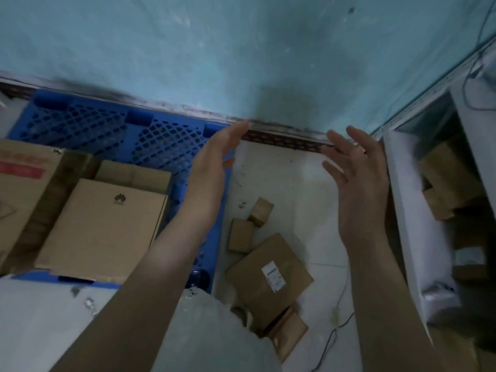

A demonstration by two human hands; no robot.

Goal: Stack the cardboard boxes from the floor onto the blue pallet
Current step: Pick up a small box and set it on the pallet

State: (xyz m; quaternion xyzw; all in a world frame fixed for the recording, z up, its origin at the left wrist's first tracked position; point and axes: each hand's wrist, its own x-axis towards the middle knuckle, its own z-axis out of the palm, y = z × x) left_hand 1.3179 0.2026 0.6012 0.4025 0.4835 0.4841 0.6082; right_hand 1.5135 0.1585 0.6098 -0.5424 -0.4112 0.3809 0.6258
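Both hands are up and empty, palms facing each other: the left hand (214, 167) with fingers together, the right hand (354, 178) with fingers spread. On the blue pallet (112, 130) against the wall sit a big box (24, 178) and a flat box (107, 224) with a logo. On the floor (281, 173) between the arms lie a labelled box (265, 275) and two small boxes (240, 234), near the pallet's edge
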